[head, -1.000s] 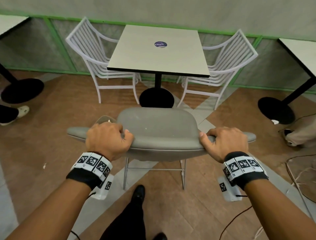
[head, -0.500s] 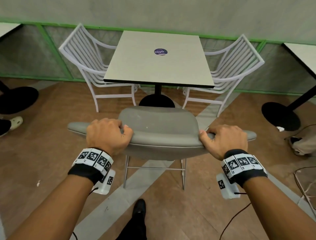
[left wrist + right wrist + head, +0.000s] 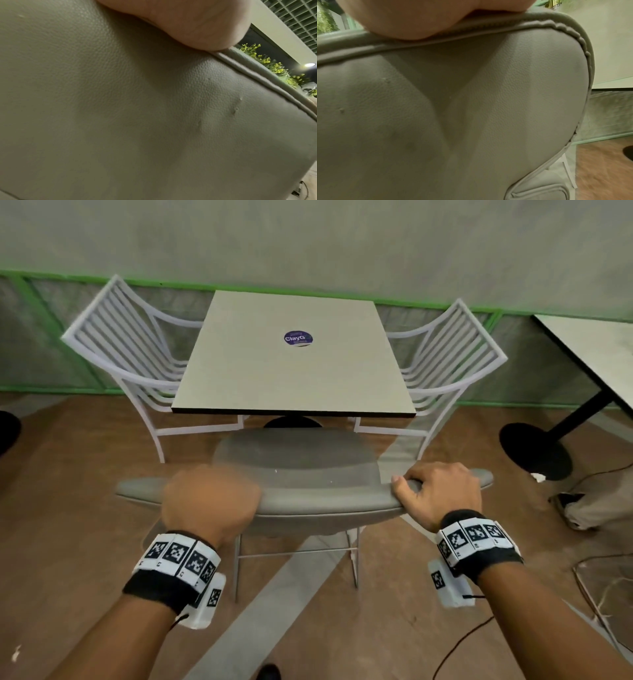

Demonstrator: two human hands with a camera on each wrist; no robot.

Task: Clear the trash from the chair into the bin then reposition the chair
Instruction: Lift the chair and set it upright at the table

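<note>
A grey padded chair [image 3: 298,460] stands in front of me, its seat front close to the edge of the square table [image 3: 291,378]. The seat shows only bare upholstery with tiny specks. My right hand [image 3: 435,491] grips the right end of the backrest's top rim, fingers curled over it. My left hand [image 3: 212,501] is motion-blurred on the left part of the same rim. In the left wrist view my left hand [image 3: 197,24] lies on the piped edge of the chair back [image 3: 137,108]. The right wrist view shows my right hand [image 3: 411,17] on the chair back [image 3: 471,108]. No bin is in view.
Two white slatted chairs [image 3: 116,347] [image 3: 455,354] flank the table. Another table [image 3: 589,347] with a black round base [image 3: 534,450] stands at the right. Cables [image 3: 599,577] and someone's trouser leg [image 3: 582,508] lie on the floor at the right. My shoe [image 3: 269,672] shows below.
The chair has slid forward toward the table, and I have stepped after it. The right hand keeps its grip; the left hand is now blurred with motion on the rim.
</note>
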